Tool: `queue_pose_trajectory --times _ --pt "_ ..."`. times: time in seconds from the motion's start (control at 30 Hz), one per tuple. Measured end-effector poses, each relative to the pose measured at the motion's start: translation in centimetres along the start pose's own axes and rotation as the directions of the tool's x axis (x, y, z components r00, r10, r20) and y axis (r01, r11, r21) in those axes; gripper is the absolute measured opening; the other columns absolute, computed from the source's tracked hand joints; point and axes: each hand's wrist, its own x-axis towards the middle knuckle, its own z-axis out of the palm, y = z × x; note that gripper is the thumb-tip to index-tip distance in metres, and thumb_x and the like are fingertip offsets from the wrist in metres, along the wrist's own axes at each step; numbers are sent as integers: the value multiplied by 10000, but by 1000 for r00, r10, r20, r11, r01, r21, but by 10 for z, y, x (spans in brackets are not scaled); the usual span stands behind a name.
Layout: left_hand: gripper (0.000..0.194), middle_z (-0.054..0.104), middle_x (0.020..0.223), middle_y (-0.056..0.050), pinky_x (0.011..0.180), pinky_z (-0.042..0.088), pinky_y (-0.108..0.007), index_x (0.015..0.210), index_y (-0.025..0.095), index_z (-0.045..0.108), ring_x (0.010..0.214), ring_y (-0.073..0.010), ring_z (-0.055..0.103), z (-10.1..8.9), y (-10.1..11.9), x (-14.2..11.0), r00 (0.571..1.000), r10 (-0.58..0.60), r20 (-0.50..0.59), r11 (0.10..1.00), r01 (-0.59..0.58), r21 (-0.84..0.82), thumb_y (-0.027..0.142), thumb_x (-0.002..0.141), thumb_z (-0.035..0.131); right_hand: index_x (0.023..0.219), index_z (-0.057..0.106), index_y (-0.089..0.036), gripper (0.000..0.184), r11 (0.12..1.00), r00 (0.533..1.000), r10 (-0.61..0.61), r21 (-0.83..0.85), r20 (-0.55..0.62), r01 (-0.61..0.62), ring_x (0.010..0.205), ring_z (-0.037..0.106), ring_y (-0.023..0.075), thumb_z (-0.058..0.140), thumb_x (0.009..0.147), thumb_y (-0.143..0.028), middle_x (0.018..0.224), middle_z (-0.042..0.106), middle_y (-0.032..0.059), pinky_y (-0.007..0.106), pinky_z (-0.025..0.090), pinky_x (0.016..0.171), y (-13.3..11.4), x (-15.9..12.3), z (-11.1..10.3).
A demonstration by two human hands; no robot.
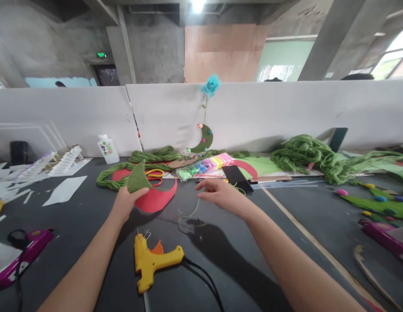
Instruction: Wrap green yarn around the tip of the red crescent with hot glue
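Observation:
My left hand (124,203) is closed on a red crescent (157,196), whose left part is wrapped in green yarn (137,178). My right hand (217,195) is raised to the right of it, fingers pinched together on a thin green yarn strand (187,216). That strand hangs down and curls on the dark table. Below and between my hands lies a yellow glue gun (156,261) with an orange trigger, its nozzle pointing away from me. A finished-looking green crescent (205,139) with coloured pom-poms and a blue flower stands against the white partition.
Green yarn bundles (305,151) lie along the partition, with a bag of coloured pom-poms (204,166), a black phone-like slab (238,178) and scissors (155,174). A white bottle (108,149) stands left. Purple devices (29,251) sit at both sides; the glue gun's black cord runs toward me.

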Motion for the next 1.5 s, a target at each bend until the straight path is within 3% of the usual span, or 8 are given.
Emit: queue_pose_trajectory --times 0.23,0.33,0.43,0.53,0.87,1.07,1.23,1.5 --pt "255 715 677 -14 587 494 -258 748 150 684 575 -153 634 5 8 -14 960 -180 215 978 199 -70 233 538 801 794 613 -168 109 992 934 -83 -120 -349 43 906 531 257 525 730 -167 893 605 99 370 397 738 15 32 -11" --pt "228 717 691 -16 610 497 -261 760 154 698 597 -155 640 15 7 -24 925 -214 315 966 247 -69 219 563 795 783 646 -174 121 984 961 -162 -111 -223 140 1082 485 271 554 716 -135 1097 596 113 381 379 867 -1 34 7" --pt "226 722 715 -23 626 494 -259 792 151 711 630 -163 646 21 6 -29 894 -224 388 961 268 -63 218 590 784 808 684 -209 113 981 976 -195 -6 100 196 830 618 176 588 752 -230 872 688 24 283 464 741 -18 28 29" --pt "214 722 715 -27 627 490 -258 797 143 714 630 -164 641 22 6 -31 876 -233 423 958 283 -57 220 607 775 810 673 -187 118 985 960 -169 50 222 162 750 626 150 611 736 -255 817 694 17 247 473 672 -22 25 43" --pt "196 681 634 3 553 466 -224 905 175 716 525 -111 575 30 2 -36 846 -283 452 940 339 -47 280 745 673 639 609 -170 88 992 973 -93 108 213 72 622 503 114 557 707 -191 647 590 -22 230 376 581 -4 34 41" --pt "286 729 907 -44 685 487 -272 1026 203 693 766 -185 649 33 4 -34 908 -177 380 968 230 -99 278 751 662 650 567 -177 111 989 986 -87 133 145 68 592 441 104 538 744 -228 609 515 -39 231 339 558 3 39 40" --pt "332 737 889 -66 683 489 -307 1033 187 695 781 -233 661 38 0 -37 912 -241 332 948 295 -122 319 728 679 653 579 -183 100 988 983 -74 145 169 49 596 446 111 542 741 -214 611 516 -36 236 335 566 6 41 40" --pt "281 730 857 -60 561 440 -243 985 184 704 629 -163 624 38 -8 -31 880 -313 356 903 392 -177 372 809 592 649 547 -181 98 986 977 1 161 213 -36 558 395 92 533 745 -200 599 466 -48 217 310 527 14 48 36"
